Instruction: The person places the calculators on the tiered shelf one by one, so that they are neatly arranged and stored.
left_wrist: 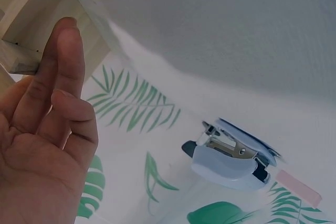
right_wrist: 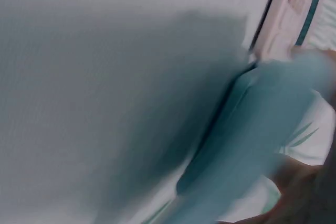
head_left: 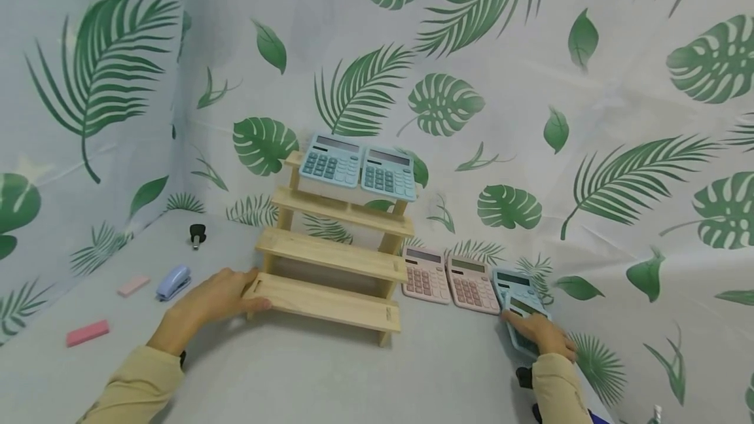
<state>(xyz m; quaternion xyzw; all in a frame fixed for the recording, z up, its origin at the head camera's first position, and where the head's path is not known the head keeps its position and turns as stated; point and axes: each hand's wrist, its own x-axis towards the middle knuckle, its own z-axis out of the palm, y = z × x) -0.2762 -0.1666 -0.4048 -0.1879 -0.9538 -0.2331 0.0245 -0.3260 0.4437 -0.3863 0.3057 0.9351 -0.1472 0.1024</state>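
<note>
Right hand (head_left: 543, 334) grips a blue calculator (head_left: 523, 305) at the right side of the table (head_left: 448, 371). The held calculator overlaps the lower part of a second blue calculator (head_left: 514, 279) behind it. In the right wrist view the held unit is blurred, and it cannot be told whether it is clear of the table.

Left hand (head_left: 219, 296) touches the left end of the lowest step of a wooden stand (head_left: 321, 300), with the thumb along the front edge. In the left wrist view the index and middle fingers are nearly straight; whether the hand clamps the end or only rests against it cannot be told.

The stand has four steps. Two blue calculators (head_left: 332, 161) are positioned side by side on the top step, keypads facing the person. Two pink calculators (head_left: 425, 275) are located to the right of the stand, next to each other, between the stand and the second blue calculator.

Left of the stand are a black and silver item (head_left: 197, 234), a light-blue stapler (head_left: 173, 282), a pale pink block (head_left: 133, 285) and a deeper pink block (head_left: 88, 333). The stapler is near the left hand. A leaf-patterned sheet (head_left: 518, 38) forms the background.
</note>
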